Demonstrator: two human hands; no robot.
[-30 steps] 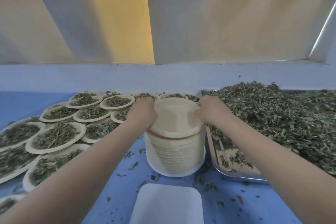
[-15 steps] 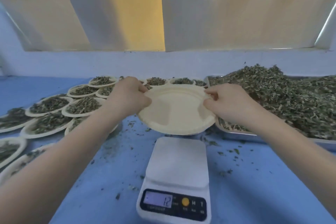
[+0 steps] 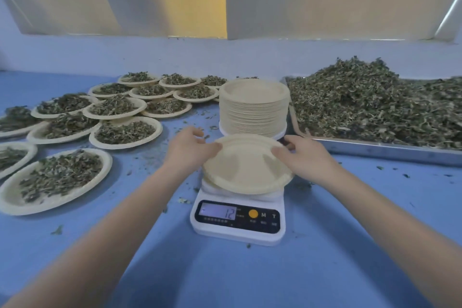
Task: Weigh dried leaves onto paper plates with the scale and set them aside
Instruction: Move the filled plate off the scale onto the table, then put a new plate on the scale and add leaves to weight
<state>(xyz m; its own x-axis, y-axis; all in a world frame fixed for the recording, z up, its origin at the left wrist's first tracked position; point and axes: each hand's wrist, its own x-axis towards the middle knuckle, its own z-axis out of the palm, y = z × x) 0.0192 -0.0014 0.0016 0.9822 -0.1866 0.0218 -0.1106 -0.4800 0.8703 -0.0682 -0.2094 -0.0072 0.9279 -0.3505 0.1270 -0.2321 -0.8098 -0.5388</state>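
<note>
An empty paper plate (image 3: pixel 246 166) sits over the platform of the white scale (image 3: pixel 238 217), tilted a little toward the camera, and whether it has fully settled on the platform cannot be told. The left hand (image 3: pixel 186 150) holds its left rim with the fingers curled over the edge, and the right hand (image 3: pixel 303 155) holds the right rim the same way. The plate looks very light and thin, moulded with a shallow well and a raised lip, so it is likely stiff enough to carry by the rim when bare but apt to flex or tip once loaded; a two-sided hold at opposite edges, as here, suits it best, or a flat palm under the well. Its matte surface should give a fair grip. The dried leaves (image 3: pixel 375 102) heaped in the metal tray (image 3: pixel 390 151) to the right appear crisp, loose and nearly weightless, so they would be taken in soft pinches or small handfuls and dropped gently, since they crumble and scatter, as the flecks on the blue table (image 3: pixel 225 275) suggest. Behind the scale stands the stack of spare plates (image 3: pixel 253 107); filled plates (image 3: pixel 125 132) lie well apart to the left.
</note>
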